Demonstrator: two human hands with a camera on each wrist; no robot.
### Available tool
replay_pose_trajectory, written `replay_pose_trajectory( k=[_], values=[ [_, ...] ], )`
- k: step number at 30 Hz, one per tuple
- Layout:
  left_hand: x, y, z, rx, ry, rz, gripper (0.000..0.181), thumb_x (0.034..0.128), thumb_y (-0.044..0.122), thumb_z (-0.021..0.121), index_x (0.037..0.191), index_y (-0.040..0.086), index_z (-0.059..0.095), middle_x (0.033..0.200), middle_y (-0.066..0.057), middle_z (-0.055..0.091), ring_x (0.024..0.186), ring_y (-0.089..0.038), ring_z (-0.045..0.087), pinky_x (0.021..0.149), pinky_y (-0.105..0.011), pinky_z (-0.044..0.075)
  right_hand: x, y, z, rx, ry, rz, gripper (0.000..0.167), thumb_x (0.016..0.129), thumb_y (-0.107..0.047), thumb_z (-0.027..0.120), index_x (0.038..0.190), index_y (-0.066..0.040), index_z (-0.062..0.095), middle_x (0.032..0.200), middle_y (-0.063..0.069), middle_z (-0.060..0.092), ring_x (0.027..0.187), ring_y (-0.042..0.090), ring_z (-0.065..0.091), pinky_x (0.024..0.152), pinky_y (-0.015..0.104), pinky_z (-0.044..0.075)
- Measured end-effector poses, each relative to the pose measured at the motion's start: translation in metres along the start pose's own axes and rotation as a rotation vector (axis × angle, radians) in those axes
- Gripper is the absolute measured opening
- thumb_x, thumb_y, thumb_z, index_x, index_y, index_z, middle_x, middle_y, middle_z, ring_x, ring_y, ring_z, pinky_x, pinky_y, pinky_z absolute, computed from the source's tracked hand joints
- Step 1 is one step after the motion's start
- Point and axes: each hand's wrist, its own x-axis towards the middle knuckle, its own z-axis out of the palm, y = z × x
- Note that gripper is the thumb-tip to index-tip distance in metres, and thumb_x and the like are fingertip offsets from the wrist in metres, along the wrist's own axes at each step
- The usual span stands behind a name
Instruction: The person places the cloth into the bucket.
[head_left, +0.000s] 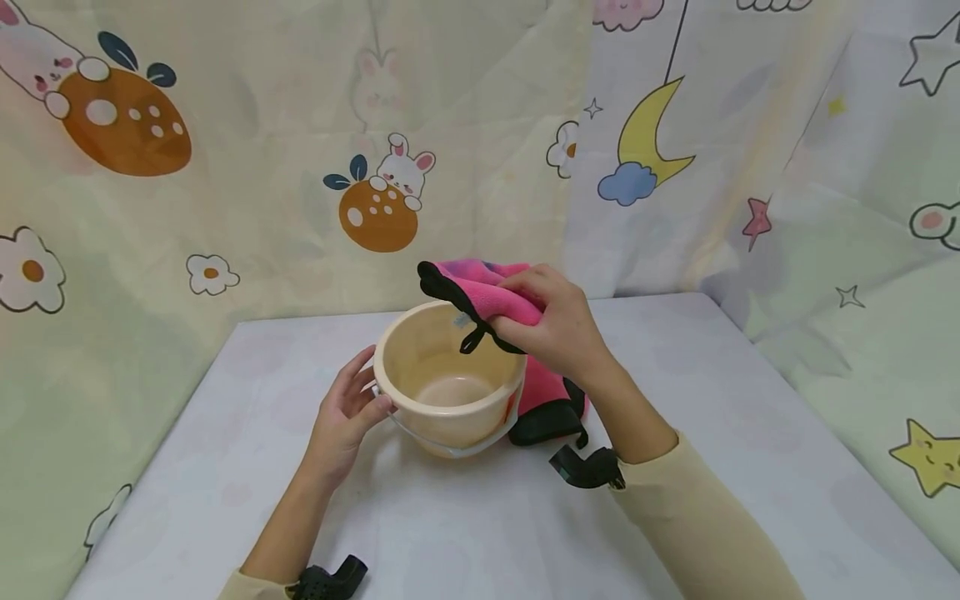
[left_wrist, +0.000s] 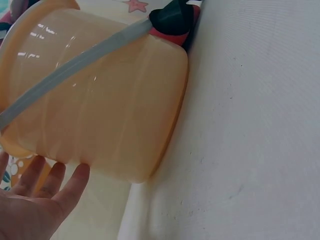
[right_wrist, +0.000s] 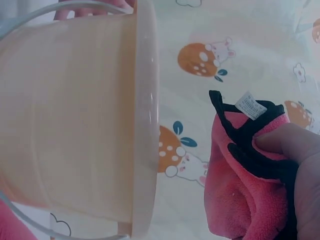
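A cream plastic bucket [head_left: 450, 400] with a pale handle [left_wrist: 70, 67] stands upright on the table, its mouth facing up. My left hand [head_left: 348, 417] is at its left side; in the left wrist view, the extended fingers [left_wrist: 75, 187] touch the outer wall. In my right hand [head_left: 558, 321] is a bunched pink towel [head_left: 480, 292] with black edging, pinched between thumb and fingers above the bucket's right rim. The right wrist view shows its black hanging loop and white label [right_wrist: 250, 105]. Another pink piece of cloth with black edging [head_left: 543, 400] lies right of the bucket, partly hidden by it.
The table [head_left: 465, 533] has a white cover. Behind it hangs a curtain [head_left: 285, 167] printed with rabbits, oranges, flowers and stars. Black wrist cameras [head_left: 588, 467] sit at both sleeves.
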Motion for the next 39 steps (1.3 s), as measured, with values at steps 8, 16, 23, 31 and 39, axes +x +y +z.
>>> replay_pose_trajectory(
  k=[8, 16, 23, 31, 39],
  values=[
    [0.000, -0.001, 0.000, 0.016, 0.006, -0.019, 0.075, 0.0979, -0.001, 0.065, 0.162, 0.019, 0.032, 0.154, -0.016, 0.046, 0.128, -0.024, 0.059, 0.096, -0.027, 0.058, 0.004, -0.005, 0.011, 0.022, -0.028, -0.051, 0.029, 0.082, -0.019, 0.080, 0.109, -0.012, 0.077, 0.112, 0.005, 0.067, 0.100, 0.021, 0.061, 0.072, 0.037, 0.060],
    [-0.001, -0.001, 0.001, 0.044, 0.016, -0.045, 0.074, 0.0984, 0.003, 0.066, 0.162, 0.022, 0.033, 0.158, -0.017, 0.043, 0.131, -0.022, 0.057, 0.097, -0.026, 0.058, 0.007, -0.006, 0.019, -0.039, -0.107, -0.036, 0.030, 0.081, -0.022, 0.078, 0.109, -0.011, 0.077, 0.117, 0.006, 0.067, 0.105, 0.022, 0.061, 0.075, 0.037, 0.060],
    [0.000, 0.000, 0.001, 0.072, 0.028, -0.064, 0.073, 0.0991, 0.006, 0.067, 0.162, 0.025, 0.033, 0.159, -0.014, 0.044, 0.131, -0.022, 0.057, 0.098, -0.025, 0.057, 0.013, -0.010, 0.033, -0.179, -0.233, 0.033, 0.028, 0.083, -0.024, 0.073, 0.109, -0.014, 0.077, 0.118, 0.006, 0.066, 0.102, 0.022, 0.062, 0.077, 0.036, 0.058],
    [0.000, -0.001, 0.000, 0.064, 0.019, -0.062, 0.072, 0.0998, 0.008, 0.067, 0.162, 0.024, 0.033, 0.160, -0.015, 0.043, 0.134, -0.025, 0.054, 0.098, -0.026, 0.057, 0.016, -0.011, 0.053, -0.352, -0.388, 0.097, 0.031, 0.084, -0.024, 0.072, 0.114, -0.018, 0.074, 0.103, 0.002, 0.062, 0.093, 0.020, 0.057, 0.071, 0.032, 0.052],
    [0.000, -0.001, -0.001, 0.049, 0.016, -0.054, 0.072, 0.0996, 0.006, 0.066, 0.162, 0.022, 0.033, 0.159, -0.017, 0.043, 0.132, -0.022, 0.056, 0.098, -0.026, 0.057, 0.018, -0.006, 0.067, -0.358, -0.409, 0.140, 0.020, 0.085, -0.022, 0.074, 0.104, -0.018, 0.072, 0.098, 0.002, 0.061, 0.091, 0.019, 0.056, 0.069, 0.031, 0.049]
  ],
)
